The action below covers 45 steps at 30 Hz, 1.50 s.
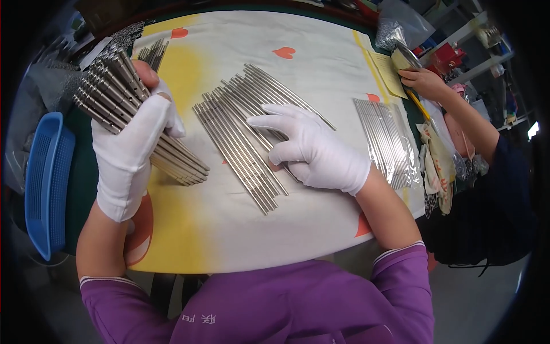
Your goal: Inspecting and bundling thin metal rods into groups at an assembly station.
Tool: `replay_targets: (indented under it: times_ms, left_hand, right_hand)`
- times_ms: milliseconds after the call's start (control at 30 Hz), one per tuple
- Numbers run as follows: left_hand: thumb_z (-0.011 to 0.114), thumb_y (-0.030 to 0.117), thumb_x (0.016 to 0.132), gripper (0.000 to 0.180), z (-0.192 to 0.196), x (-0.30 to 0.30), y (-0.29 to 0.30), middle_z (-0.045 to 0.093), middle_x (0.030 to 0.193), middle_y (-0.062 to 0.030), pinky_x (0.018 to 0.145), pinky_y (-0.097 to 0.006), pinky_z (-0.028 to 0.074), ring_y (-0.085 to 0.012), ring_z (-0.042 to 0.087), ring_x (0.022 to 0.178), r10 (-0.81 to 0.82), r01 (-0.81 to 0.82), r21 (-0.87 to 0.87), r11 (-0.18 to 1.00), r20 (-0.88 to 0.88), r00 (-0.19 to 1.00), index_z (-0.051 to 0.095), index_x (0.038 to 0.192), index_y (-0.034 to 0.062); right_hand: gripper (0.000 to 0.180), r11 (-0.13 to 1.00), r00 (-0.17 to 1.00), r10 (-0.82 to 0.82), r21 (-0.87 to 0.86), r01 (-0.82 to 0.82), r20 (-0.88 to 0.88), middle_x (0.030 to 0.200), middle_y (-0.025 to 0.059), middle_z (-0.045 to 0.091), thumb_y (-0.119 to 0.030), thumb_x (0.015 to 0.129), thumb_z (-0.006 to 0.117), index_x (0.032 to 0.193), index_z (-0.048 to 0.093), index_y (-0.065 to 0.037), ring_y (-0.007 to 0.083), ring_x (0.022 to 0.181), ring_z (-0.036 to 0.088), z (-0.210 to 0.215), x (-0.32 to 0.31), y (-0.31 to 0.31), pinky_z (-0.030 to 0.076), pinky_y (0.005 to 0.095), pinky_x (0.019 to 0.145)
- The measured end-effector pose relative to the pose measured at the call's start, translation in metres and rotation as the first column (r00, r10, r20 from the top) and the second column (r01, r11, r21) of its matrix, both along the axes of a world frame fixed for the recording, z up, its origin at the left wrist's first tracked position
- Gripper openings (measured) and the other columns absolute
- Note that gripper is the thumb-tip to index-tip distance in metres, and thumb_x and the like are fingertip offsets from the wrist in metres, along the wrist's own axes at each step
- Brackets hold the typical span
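Observation:
My left hand [127, 157], in a white glove with some fingertips bare, is closed around a thick bundle of slim metal rods [106, 94]. The bundle is raised and tilted, its grooved ends up at the left and its plain ends down toward the cloth. On the table, more metal rods [235, 152] lie side by side in a slanted, slightly fanned row. Over the right side of that row rests my right hand [318, 148], gloved too, fingers apart, thumb and fingertips touching the rods. The palm hides part of them.
A white and yellow cloth [275, 246] with red hearts covers the table. Clear-wrapped rods [387, 143] lie at the right, and more rods [153, 54] at the far left. A blue basket [48, 183] stands at the left edge. Another person's hand [427, 83] touches a round metal container [405, 59].

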<state>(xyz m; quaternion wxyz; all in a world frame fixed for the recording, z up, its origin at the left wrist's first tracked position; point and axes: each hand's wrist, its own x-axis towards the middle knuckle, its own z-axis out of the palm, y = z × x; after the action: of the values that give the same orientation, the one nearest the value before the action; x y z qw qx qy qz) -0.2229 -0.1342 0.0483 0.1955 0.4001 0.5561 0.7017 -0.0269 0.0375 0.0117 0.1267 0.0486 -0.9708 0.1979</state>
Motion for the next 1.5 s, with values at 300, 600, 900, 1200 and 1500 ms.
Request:
replay_targets:
  times_ms: [300,600,900,1200,1500]
  left_hand:
    - [0.054,0.005,0.086,0.018,-0.002,-0.001,-0.003,0.054,0.073,-0.0034,0.061,-0.023,0.042,-0.0103,0.050,0.062,-0.005,0.005,0.003,1.000,-0.030,1.000,0.047,0.103,0.0073]
    - [0.055,0.007,0.086,0.018,0.002,0.002,-0.002,0.054,0.073,-0.0035,0.060,-0.023,0.042,-0.0103,0.050,0.062,0.014,-0.015,-0.019,1.000,-0.016,1.000,0.047,0.103,0.0072]
    - [0.057,-0.003,0.084,0.017,-0.004,-0.002,-0.001,0.057,0.074,-0.0048,0.056,-0.027,0.048,-0.0134,0.059,0.058,-0.029,0.024,0.085,0.996,0.062,0.998,0.054,0.100,0.0030]
    - [0.053,0.006,0.087,0.019,0.000,0.002,-0.002,0.052,0.072,-0.0044,0.061,-0.024,0.042,-0.0119,0.049,0.061,-0.005,0.005,-0.008,1.000,-0.030,1.000,0.046,0.104,0.0044]
    - [0.054,0.005,0.087,0.019,0.002,0.002,-0.002,0.052,0.073,-0.0043,0.061,-0.025,0.043,-0.0117,0.050,0.062,-0.004,0.004,-0.019,1.000,-0.018,1.000,0.047,0.105,0.0053]
  right_hand:
    - [0.018,0.985,0.989,-0.139,0.110,0.132,0.057,0.129,0.0190,0.052,-0.020,0.068,0.063,0.076,0.055,-0.006,0.0427,0.126,0.042,0.009,0.002,-0.023,0.035,0.0478,0.104]
    - [0.025,0.968,0.970,-0.243,0.052,0.244,-0.024,0.133,0.0214,0.047,-0.006,0.064,0.063,0.087,0.053,-0.004,0.0440,0.127,0.040,0.002,-0.003,-0.036,0.037,0.0480,0.104]
    - [0.017,0.998,0.998,0.030,-0.052,-0.033,-0.056,0.131,0.0155,0.052,0.003,0.065,0.064,0.075,0.064,-0.010,0.0413,0.125,0.043,-0.002,-0.008,-0.027,0.038,0.0487,0.101]
    - [0.012,0.999,0.999,0.010,0.043,-0.012,0.046,0.130,0.0177,0.053,-0.017,0.067,0.061,0.072,0.064,-0.006,0.0428,0.127,0.040,0.005,-0.005,-0.028,0.033,0.0544,0.104]
    - [0.023,0.989,0.991,-0.125,0.085,0.120,0.054,0.133,0.0195,0.048,-0.014,0.062,0.063,0.082,0.053,-0.006,0.0456,0.127,0.041,0.010,-0.004,-0.049,0.035,0.0534,0.102]
